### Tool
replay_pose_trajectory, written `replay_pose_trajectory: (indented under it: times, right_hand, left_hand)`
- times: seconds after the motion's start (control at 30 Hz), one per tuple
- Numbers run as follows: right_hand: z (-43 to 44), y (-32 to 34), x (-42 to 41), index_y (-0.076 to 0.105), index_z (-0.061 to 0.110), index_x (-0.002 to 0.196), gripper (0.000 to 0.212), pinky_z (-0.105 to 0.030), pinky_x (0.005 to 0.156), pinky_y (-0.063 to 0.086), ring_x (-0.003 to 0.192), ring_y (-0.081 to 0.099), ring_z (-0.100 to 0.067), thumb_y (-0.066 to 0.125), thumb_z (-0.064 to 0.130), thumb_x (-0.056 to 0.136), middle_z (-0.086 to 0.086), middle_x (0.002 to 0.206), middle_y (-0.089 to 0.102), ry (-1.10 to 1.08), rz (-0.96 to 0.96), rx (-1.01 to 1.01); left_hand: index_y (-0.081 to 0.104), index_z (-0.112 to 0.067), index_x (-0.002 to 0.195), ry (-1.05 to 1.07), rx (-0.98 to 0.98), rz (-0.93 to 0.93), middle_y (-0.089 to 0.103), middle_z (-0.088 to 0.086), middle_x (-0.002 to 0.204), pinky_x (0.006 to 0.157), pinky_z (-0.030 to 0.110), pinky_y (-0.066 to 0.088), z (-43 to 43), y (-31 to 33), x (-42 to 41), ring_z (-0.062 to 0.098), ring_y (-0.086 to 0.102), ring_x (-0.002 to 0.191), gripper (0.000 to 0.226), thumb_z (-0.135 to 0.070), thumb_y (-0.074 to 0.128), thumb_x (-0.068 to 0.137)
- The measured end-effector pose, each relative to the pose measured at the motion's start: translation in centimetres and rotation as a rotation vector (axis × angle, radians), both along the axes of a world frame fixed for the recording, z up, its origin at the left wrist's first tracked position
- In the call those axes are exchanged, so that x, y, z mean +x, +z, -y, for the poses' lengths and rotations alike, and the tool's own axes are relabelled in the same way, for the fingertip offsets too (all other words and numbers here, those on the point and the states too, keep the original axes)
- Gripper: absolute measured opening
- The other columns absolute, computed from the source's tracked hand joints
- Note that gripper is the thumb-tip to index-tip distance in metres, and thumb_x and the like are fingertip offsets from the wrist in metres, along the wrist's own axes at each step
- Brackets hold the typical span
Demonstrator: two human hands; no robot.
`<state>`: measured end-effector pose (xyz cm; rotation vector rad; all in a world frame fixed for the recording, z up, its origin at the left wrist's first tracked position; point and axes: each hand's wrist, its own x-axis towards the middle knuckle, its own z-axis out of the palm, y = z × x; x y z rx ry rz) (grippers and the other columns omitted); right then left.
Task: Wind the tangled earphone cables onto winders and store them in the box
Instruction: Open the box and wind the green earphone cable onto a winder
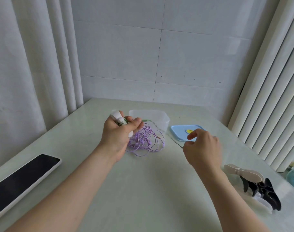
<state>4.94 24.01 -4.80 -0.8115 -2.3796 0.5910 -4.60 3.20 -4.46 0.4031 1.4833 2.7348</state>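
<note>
Between hands (117, 134) (202, 148), taut green cable (174, 141).

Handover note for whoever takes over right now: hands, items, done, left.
Left hand: shut on a white winder with green cable partly wound.
Right hand: pinching that green cable's free end, pulled taut.
Purple earphones: tangled on the table, in front of the clear box.
Blue lid: off, beside the box.
Spare winders: at right.
Done: nothing visibly stored.
Left: finish green, wind purple, box both.
</note>
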Motion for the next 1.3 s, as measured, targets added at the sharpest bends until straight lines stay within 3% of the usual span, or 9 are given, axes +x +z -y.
replay_pose_trajectory:
  times: [0.17,0.27,0.37,0.5,0.67,0.83,1.03,1.17,1.3]
  right_hand:
    - [0.0,-0.6,0.1,0.06,0.018,0.077,0.012,-0.042,0.087,0.026,0.102,0.039,-0.031,0.053,0.008,0.075,0.0,0.085,0.057,-0.113,0.322,0.305]
    - [-0.2,-1.1,-0.5,0.074,0.014,0.103,0.038,-0.041,0.105,0.03,0.132,0.047,-0.033,0.054,-0.005,0.078,-0.007,0.114,0.068,0.124,0.044,0.296]
    - [1.7,-0.2,-0.4,0.071,0.015,0.128,0.051,-0.025,0.095,0.041,0.112,0.062,-0.015,0.052,0.001,0.082,0.003,0.119,0.072,0.47,-0.268,0.024]
    - [4.3,-0.7,-0.2,0.066,0.027,0.13,0.042,-0.015,0.086,0.052,0.094,0.071,-0.001,0.065,0.012,0.09,0.015,0.107,0.073,0.726,-0.309,-0.119]
    - [3.2,-0.6,-0.7,0.061,0.028,0.1,0.008,-0.029,0.061,0.05,0.063,0.067,-0.009,0.066,0.023,0.101,0.013,0.073,0.075,0.654,-0.208,-0.126]
    - [2.8,-0.3,-0.5,0.068,0.014,0.084,0.033,-0.044,0.064,0.06,0.056,0.072,-0.017,0.053,0.031,0.109,0.003,0.071,0.076,0.72,-0.134,-0.19]
    - [3.2,-1.1,-0.6,0.056,0.023,0.146,0.046,-0.027,0.089,0.059,0.1,0.073,-0.006,0.064,0.028,0.101,0.011,0.122,0.072,0.716,-0.248,-0.21]
    - [3.1,-1.0,-1.2,0.078,0.023,0.103,0.009,-0.027,0.064,0.053,0.064,0.068,-0.01,0.072,0.019,0.097,0.019,0.077,0.074,0.667,-0.371,-0.112]
    - [3.0,-1.1,-1.3,0.074,0.022,0.088,0.011,-0.014,0.056,0.033,0.054,0.046,-0.016,0.07,0.024,0.098,0.015,0.057,0.057,0.65,-0.324,-0.033]
  left_hand:
    - [0.048,-0.016,0.094,0.22,-0.316,-0.129,0.058,0.001,0.083,0.091,0.05,0.063,-0.1,-0.7,0.2,0.017,0.071,0.073,0.04,0.007,0.079,0.086]
    - [0.05,-0.017,0.087,0.177,-0.43,-0.182,0.06,-0.002,0.079,0.089,0.052,0.063,-0.3,-0.7,0.7,0.026,0.072,0.079,0.04,-0.009,0.087,0.075]
    - [0.052,-0.013,0.088,0.147,-0.527,-0.207,0.063,-0.003,0.076,0.082,0.053,0.061,-0.8,-1.0,1.3,0.042,0.074,0.085,0.04,-0.017,0.087,0.069]
    - [0.051,-0.02,0.082,0.071,-0.537,-0.218,0.065,0.0,0.074,0.077,0.045,0.059,-1.3,-0.9,1.7,0.028,0.071,0.072,0.042,-0.004,0.089,0.077]
    - [0.051,-0.011,0.09,0.16,-0.387,-0.157,0.064,0.0,0.077,0.078,0.041,0.061,-0.8,-0.3,1.1,0.033,0.077,0.077,0.036,0.004,0.083,0.084]
    - [0.051,-0.014,0.091,0.2,-0.25,-0.097,0.064,0.0,0.082,0.086,0.047,0.064,-0.4,-0.2,0.8,0.035,0.077,0.078,0.037,0.006,0.082,0.084]
    - [0.05,-0.008,0.093,0.131,-0.349,-0.132,0.066,0.003,0.08,0.08,0.041,0.063,-1.1,-0.5,1.3,0.035,0.078,0.082,0.035,0.004,0.082,0.085]
    - [0.053,-0.003,0.098,-0.014,-0.374,-0.127,0.062,0.012,0.087,0.083,0.043,0.063,-1.6,-0.8,1.5,0.028,0.074,0.079,0.033,0.001,0.084,0.085]
    - [0.058,-0.006,0.097,-0.177,-0.234,0.022,0.062,0.016,0.092,0.082,0.035,0.048,-1.5,0.1,1.6,0.024,0.063,0.085,0.033,-0.025,0.083,0.088]
